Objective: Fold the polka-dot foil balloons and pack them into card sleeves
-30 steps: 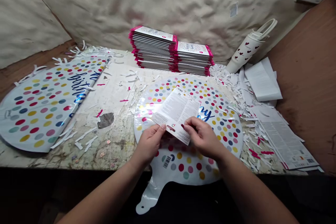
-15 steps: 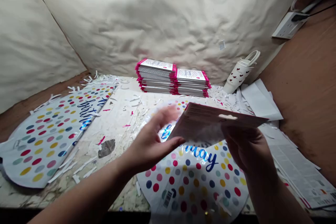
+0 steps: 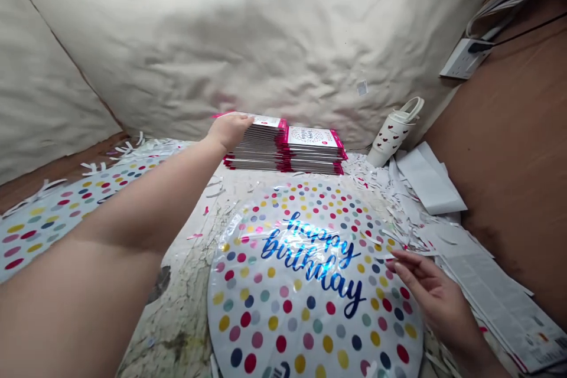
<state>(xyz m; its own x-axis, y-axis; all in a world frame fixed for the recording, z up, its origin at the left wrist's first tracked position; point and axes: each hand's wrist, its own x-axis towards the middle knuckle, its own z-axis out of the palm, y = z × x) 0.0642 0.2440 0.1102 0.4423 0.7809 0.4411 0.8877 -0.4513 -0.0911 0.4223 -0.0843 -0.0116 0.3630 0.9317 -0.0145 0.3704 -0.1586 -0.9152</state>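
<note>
My left hand (image 3: 233, 130) reaches out to the left pile of flat, pink-edged packets (image 3: 257, 144), its fingers closed on the top packet (image 3: 266, 121). That packet's pink end juts out beyond the left side of the pile. Close to me lies a round white foil balloon (image 3: 292, 274) with coloured dots and blue "happy birthday" lettering. Over its right edge is my right hand (image 3: 425, 283), thumb and forefinger pinched together. A thin white paper strip (image 3: 384, 257) appears to run between those fingertips.
A second pile of packets (image 3: 312, 153) stands against the left one. Behind it on the right are a cream tumbler with hearts (image 3: 392, 136) and white paper sheets (image 3: 432, 180). Another dotted balloon (image 3: 66, 207) lies at left, partly behind my forearm. Paper shreds litter the table.
My left hand has moved forward to the left pile with the packet. My right hand has let go of the packet and come down to the balloon's right edge. The camera view has shifted.
</note>
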